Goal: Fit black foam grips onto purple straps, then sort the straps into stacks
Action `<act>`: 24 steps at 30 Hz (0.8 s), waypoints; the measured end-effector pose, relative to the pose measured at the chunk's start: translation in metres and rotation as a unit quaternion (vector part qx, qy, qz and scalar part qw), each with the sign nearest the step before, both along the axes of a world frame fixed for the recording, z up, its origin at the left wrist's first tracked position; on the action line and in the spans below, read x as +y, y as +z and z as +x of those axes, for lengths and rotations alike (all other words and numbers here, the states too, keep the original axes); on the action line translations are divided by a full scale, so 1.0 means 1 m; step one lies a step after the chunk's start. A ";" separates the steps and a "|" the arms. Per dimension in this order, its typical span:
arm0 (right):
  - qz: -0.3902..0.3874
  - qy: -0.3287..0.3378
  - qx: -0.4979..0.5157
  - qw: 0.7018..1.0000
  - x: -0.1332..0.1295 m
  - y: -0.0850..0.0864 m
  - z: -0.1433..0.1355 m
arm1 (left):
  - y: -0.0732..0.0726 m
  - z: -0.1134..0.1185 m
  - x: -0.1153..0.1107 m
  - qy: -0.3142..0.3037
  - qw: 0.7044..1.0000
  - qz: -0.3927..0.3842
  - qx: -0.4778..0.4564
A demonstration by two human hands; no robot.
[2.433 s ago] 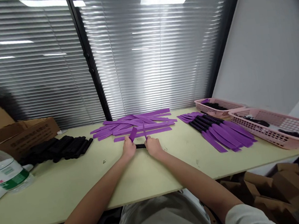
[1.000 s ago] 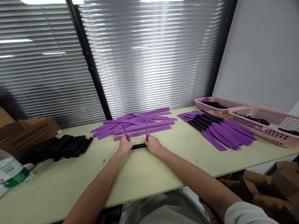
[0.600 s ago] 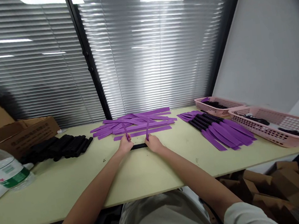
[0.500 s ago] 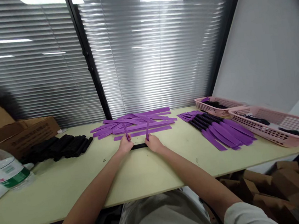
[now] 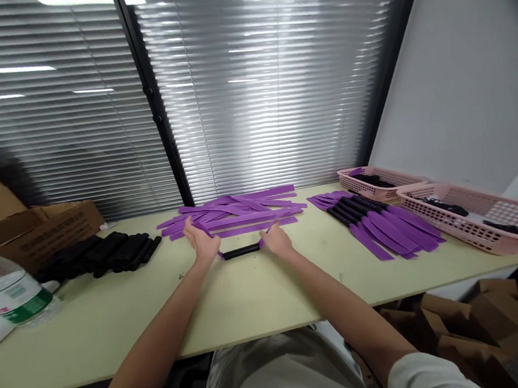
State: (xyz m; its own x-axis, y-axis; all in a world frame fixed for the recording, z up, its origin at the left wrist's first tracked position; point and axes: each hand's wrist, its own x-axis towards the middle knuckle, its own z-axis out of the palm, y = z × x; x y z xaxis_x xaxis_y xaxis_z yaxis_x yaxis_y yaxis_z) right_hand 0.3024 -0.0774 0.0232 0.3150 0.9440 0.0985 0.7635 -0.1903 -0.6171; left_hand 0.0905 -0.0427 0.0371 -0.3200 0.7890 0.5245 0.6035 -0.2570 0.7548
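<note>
Has swung left grip (image 5: 203, 243) outward and forward since half a second ago, and shifted right grip (image 5: 277, 240) slightly outward, baring more of black tube (image 5: 241, 252) between them. Holds purple strip (image 5: 261, 242) in both, left fingers looking extended rather than clenched; cannot tell how firmly on either side. Cannot tell either whether tube touches bench (image 5: 234, 314). Seems to have strip through tube already, judging by purple at both ends. Has a group of sleeved strips (image 5: 362, 211) laid side by side, right of right grip, apparently done alike. Leaves much unjoined: loose strips (image 5: 246, 206) just beyond both grips, bare tubes (image 5: 121, 253) left of left grip. Sees box (image 5: 59, 232) behind bare tubes, bottle (image 5: 20, 296) at far left, two baskets (image 5: 457, 229) beyond sleeved strips, cartons (image 5: 495, 323) below bench on right. Meets loose strips close ahead of left fingertips, crowding forward reach; shows nothing blocking sideways pull.
</note>
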 end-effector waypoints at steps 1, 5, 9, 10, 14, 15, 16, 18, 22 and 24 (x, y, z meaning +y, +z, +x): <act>0.013 -0.032 0.000 0.999 0.000 0.002 0.007 | 0.004 -0.003 -0.003 0.043 0.998 0.029 0.021; 0.184 -0.156 -0.086 0.967 -0.002 0.010 0.037 | 0.010 -0.015 -0.008 0.090 0.978 0.105 0.159; 0.284 0.009 -0.145 0.948 -0.001 0.010 0.054 | 0.006 -0.020 -0.005 -0.125 0.944 0.079 0.294; 0.281 0.089 -0.147 0.944 0.000 0.008 0.054 | 0.005 -0.020 -0.004 -0.195 0.924 0.054 0.326; 0.202 0.317 -0.198 0.905 0.001 -0.004 0.041 | -0.003 -0.018 -0.005 -0.329 0.837 -0.048 0.435; 0.179 0.333 -0.211 0.901 0.002 -0.006 0.036 | -0.004 -0.017 -0.005 -0.336 0.826 -0.063 0.447; 0.160 0.337 -0.219 0.901 0.002 -0.007 0.032 | -0.004 -0.017 -0.005 -0.339 0.822 -0.072 0.452; 0.135 0.327 -0.221 0.909 0.002 -0.008 0.027 | -0.004 -0.017 -0.005 -0.325 0.827 -0.084 0.452; 0.101 0.302 -0.196 0.928 0.001 -0.002 0.030 | -0.002 -0.017 -0.003 -0.255 0.846 -0.100 0.458; 0.090 0.295 -0.193 0.931 0.001 -0.001 0.034 | -0.003 -0.016 -0.002 -0.245 0.844 -0.098 0.466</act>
